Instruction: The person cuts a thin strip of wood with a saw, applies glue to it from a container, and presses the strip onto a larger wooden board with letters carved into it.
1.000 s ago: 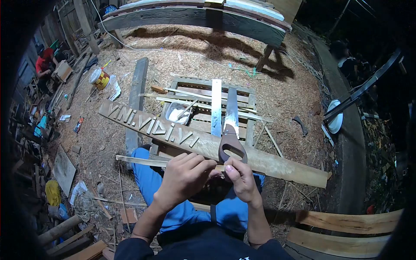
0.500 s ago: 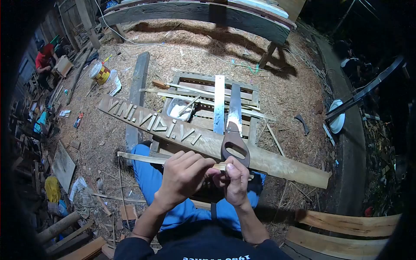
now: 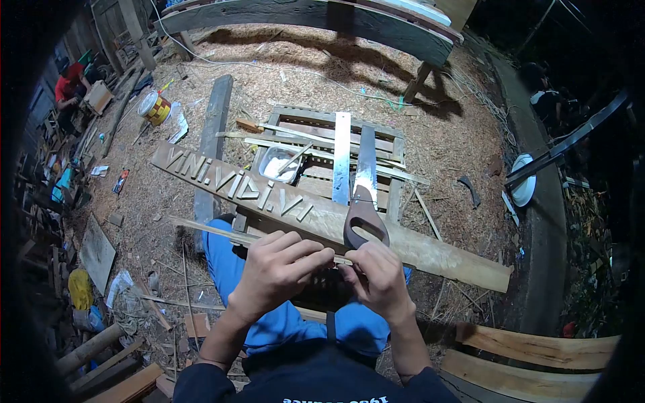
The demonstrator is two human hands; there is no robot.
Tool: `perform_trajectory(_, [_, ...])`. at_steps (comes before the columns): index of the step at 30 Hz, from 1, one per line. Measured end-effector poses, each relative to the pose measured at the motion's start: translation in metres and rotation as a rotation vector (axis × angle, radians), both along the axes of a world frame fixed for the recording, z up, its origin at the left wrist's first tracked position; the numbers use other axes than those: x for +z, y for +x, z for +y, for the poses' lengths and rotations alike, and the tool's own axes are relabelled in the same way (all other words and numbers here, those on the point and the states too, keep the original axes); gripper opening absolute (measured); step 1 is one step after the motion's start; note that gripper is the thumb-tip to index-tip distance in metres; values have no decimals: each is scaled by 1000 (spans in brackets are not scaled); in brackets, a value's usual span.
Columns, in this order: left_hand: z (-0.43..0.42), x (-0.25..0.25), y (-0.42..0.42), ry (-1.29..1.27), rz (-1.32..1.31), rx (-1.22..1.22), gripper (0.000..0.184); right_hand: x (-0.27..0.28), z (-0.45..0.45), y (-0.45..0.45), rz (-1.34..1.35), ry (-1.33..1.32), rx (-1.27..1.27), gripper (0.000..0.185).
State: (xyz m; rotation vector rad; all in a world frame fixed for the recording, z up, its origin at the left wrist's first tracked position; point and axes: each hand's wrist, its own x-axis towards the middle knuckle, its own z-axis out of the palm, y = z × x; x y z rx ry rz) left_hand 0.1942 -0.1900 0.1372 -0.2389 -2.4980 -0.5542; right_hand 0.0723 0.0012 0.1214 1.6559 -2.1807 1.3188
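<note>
My left hand (image 3: 279, 272) is wrapped round a thin wooden strip (image 3: 208, 229), whose long end sticks out to the left over my knee. Close beside it, my right hand (image 3: 377, 279) pinches the strip's short right end. Just beyond both hands lies a long plank (image 3: 443, 258) with raised wooden letters (image 3: 245, 186) on its left part. A handsaw (image 3: 363, 218) rests across the plank, its handle near my right hand. To the saw's left is a metal ruler (image 3: 341, 158). A plastic tub (image 3: 279, 165) with white stuff and a stick stands behind the plank.
A slatted wooden frame (image 3: 398, 151) lies under the plank. A workbench (image 3: 302, 19) stands at the back, a bucket (image 3: 154, 108) at the left. Boards (image 3: 537, 346) lie front right. A person in red (image 3: 69, 87) is far left; another person (image 3: 547, 101) is far right.
My right hand has turned over, its knuckles now facing up. The strip's left end has risen and shifted slightly left. The camera view has shifted a little.
</note>
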Motion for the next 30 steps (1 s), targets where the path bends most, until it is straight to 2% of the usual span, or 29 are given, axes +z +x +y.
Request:
perform_trajectory(2, [2, 1, 0, 11, 9, -10, 37, 1, 2, -2, 154, 10, -28, 21])
perform_trajectory(8, [9, -2, 5, 8, 83, 17, 35, -6, 4, -4, 344, -45, -45, 21])
perform_trajectory(18, [9, -11, 15, -27, 235, 16, 35, -19, 2, 3, 439, -148, -15, 13])
perform_trajectory(23, [2, -8, 15, -71, 272, 1, 32, -9, 0, 5, 549, -172, -133, 23])
perform_trajectory(28, [0, -19, 16, -91, 235, 48, 30, -36, 2, 3, 419, -129, -176, 32])
perform_trajectory(30, [0, -26, 15, -48, 193, 56, 30, -45, -5, 4, 132, 13, -405, 34])
